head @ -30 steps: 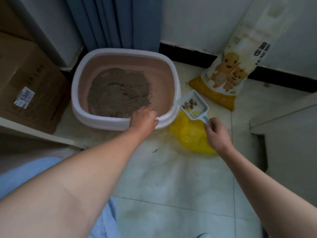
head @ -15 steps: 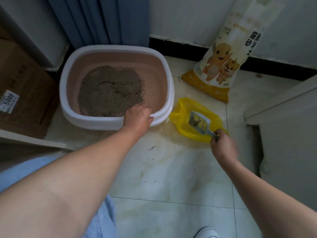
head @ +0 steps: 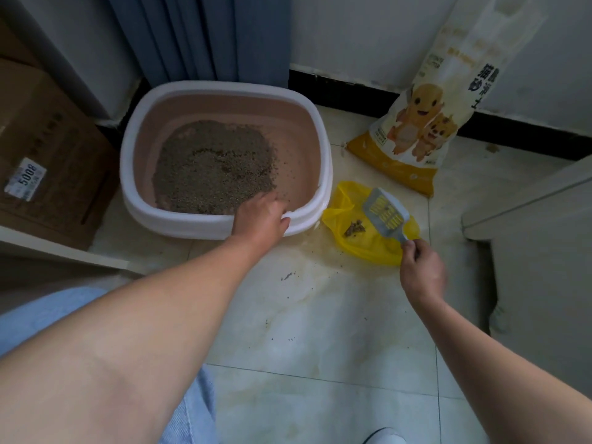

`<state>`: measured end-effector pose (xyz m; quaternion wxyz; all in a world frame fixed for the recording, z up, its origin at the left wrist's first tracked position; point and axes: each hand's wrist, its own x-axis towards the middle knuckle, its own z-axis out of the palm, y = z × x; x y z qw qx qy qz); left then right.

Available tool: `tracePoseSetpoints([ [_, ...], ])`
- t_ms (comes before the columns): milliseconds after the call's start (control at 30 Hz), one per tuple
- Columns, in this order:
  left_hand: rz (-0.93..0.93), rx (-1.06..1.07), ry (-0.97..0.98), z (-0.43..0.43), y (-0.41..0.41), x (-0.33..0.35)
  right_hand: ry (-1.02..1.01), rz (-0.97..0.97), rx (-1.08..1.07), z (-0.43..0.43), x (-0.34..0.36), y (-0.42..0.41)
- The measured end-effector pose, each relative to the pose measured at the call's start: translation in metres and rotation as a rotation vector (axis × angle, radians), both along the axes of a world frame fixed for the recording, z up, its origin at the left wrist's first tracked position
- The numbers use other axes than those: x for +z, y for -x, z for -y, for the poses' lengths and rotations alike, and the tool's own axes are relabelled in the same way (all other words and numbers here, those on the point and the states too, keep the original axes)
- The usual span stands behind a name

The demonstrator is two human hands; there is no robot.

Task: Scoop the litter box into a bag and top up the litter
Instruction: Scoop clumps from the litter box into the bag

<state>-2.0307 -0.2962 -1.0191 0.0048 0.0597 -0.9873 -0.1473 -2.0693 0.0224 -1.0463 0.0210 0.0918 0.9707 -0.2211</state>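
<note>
A cardboard box stickered "5008" flanks the litter box, its near rim grasped by the left hand, while the right hand clenches the scoop over the yellow bag holding clumps, near a sack printed "猫砂", on open stained floor tiles.

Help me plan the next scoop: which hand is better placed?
Right. The right hand grips the scoop over the yellow bag; the left hand holds the litter box rim, steadying it.
</note>
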Motion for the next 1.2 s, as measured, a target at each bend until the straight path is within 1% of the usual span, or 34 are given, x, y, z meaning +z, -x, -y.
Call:
tracePoseSetpoints([
  [100, 0.015, 0.011, -0.026, 0.003, -0.006, -0.002, 0.082, -0.041, 0.014, 0.016, 0.011, 0.010],
  [233, 0.057, 0.090, -0.034, 0.022, -0.018, -0.002, 0.175, -0.083, 0.116, 0.065, 0.026, 0.030],
  [433, 0.039, 0.175, 0.029, 0.062, -0.042, 0.004, 0.243, -0.107, 0.256, 0.140, 0.035, 0.060],
  [500, 0.041, 0.201, 0.044, 0.072, -0.048, 0.005, 0.202, -0.066, 0.342, 0.164, 0.038, 0.068],
  [533, 0.035, 0.211, 0.045, 0.074, -0.051, 0.005, 0.146, -0.035, 0.392, 0.176, 0.037, 0.074],
  [633, 0.011, 0.218, 0.028, 0.074, -0.054, 0.003, -0.134, 0.097, 0.526, 0.213, 0.035, 0.095],
  [667, 0.002, 0.219, 0.025, 0.074, -0.055, 0.002, -0.204, 0.142, 0.543, 0.223, 0.034, 0.101],
  [733, -0.008, 0.223, 0.020, 0.075, -0.055, 0.001, -0.279, 0.217, 0.564, 0.236, 0.032, 0.111],
  [800, -0.002, 0.210, 0.027, 0.073, -0.055, 0.001, -0.283, 0.298, 0.602, 0.245, 0.027, 0.121],
  [900, 0.004, 0.194, 0.034, 0.071, -0.053, 0.001, -0.210, 0.361, 0.626, 0.262, 0.016, 0.135],
  [967, 0.004, 0.190, 0.041, 0.072, -0.052, 0.001, -0.178, 0.351, 0.647, 0.276, 0.010, 0.140],
  [1100, 0.011, 0.150, 0.086, 0.073, -0.049, -0.001, -0.243, 0.334, 0.695, 0.302, 0.005, 0.153],
  [1200, -0.004, 0.145, 0.088, 0.073, -0.049, -0.001, -0.206, 0.315, 0.734, 0.319, -0.001, 0.161],
])
